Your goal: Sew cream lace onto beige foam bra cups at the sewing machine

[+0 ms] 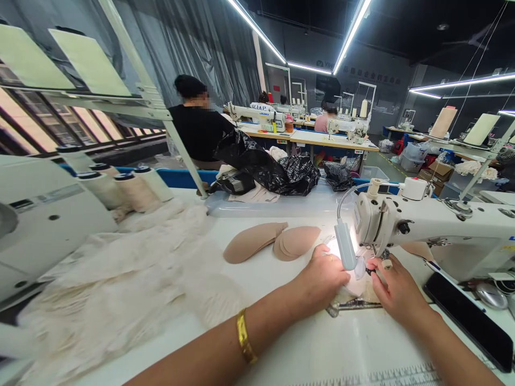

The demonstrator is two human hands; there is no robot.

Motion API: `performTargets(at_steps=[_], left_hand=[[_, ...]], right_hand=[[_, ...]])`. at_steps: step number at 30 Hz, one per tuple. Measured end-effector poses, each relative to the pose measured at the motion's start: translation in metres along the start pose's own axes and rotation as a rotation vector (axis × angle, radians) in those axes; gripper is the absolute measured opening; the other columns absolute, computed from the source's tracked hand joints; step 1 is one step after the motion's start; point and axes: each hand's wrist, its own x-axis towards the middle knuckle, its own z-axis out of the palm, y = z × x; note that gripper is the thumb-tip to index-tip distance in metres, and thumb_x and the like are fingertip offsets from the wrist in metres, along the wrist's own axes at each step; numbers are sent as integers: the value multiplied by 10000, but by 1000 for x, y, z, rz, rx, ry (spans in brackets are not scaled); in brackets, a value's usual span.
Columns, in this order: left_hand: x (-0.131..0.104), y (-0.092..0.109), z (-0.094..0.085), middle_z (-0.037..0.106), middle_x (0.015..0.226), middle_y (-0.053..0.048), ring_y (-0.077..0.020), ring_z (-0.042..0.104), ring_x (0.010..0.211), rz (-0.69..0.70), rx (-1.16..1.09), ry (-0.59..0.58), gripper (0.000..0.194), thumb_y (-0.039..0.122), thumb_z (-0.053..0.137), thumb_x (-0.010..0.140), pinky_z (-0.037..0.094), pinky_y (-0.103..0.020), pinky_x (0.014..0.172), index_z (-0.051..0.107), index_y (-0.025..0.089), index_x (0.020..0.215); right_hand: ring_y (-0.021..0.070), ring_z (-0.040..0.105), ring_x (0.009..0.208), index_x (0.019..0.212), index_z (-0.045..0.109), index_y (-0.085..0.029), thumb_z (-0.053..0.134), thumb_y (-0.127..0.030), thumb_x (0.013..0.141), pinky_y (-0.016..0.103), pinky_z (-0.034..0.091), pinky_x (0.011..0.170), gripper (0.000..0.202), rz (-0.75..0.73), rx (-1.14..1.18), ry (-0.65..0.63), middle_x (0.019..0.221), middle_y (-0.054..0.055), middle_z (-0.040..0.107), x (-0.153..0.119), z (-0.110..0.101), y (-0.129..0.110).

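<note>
Under the sewing machine's (406,214) head, a pale pinkish fabric piece (354,288) lies in the lamp's bright light. My left hand (328,276) has its fingers closed on the left edge of this piece, with a gold bracelet on the wrist. On the other side of the needle, my right hand (396,284) is closed, thumb and fingertips pinched beside a small dark part. What it pinches is too small to tell. A grey lamp head (345,246) hides part of the fabric. Beige cup-shaped pads (255,242) lie left of my hands.
Crumpled cream fabric (132,273) spreads over the table's left side, near several thread cones (137,190). A black phone (475,316) lies by my right forearm. Black plastic bags (273,166) sit beyond the table's back edge. A person in black (201,126) sits further back.
</note>
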Motion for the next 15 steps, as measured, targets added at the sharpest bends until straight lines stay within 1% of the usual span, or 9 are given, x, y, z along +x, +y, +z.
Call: performTargets(at_steps=[2,4,7,9,12,15], left_hand=[[-1,3,-1,590,714,-7,-184,538,741,-11,9,-6,137,115,646,803,333,-407,896,570,174,705],[-5,12,-2,622,785,-16,-176,511,730,-10,11,1,99,136,622,828,323,-407,875,589,181,746],[-13,28,-2,645,853,-3,-157,461,690,15,-8,64,106,148,571,879,294,-424,876,601,191,787],[-16,33,-1,635,840,12,-149,427,662,31,-8,104,125,118,550,874,276,-433,884,597,192,785],[-14,30,-2,600,787,25,-140,388,633,51,-6,103,123,80,575,787,267,-430,877,559,184,724],[-7,21,-7,582,741,33,-144,414,650,53,-8,44,127,87,610,760,276,-407,851,554,183,700]], right_hand=[[282,611,928,1166,588,-225,441,-114,998,407,530,753,249,-11,10,-47,992,89,684,-1,-2,0],[249,593,868,1120,605,-244,451,-50,953,381,502,746,299,-51,53,-121,967,58,683,-2,-5,-1],[209,568,809,1014,622,-243,458,-6,910,341,453,705,306,-97,134,-245,943,33,666,-3,-9,-4],[208,561,817,962,629,-235,468,-3,896,335,432,702,290,-83,144,-300,928,30,652,-3,-9,-6],[217,555,824,991,657,-237,474,2,879,342,425,713,321,-51,119,-316,922,37,644,-2,-7,-8],[228,558,822,1059,677,-244,472,-10,884,345,431,702,356,-29,99,-300,921,49,645,0,-4,-7]])
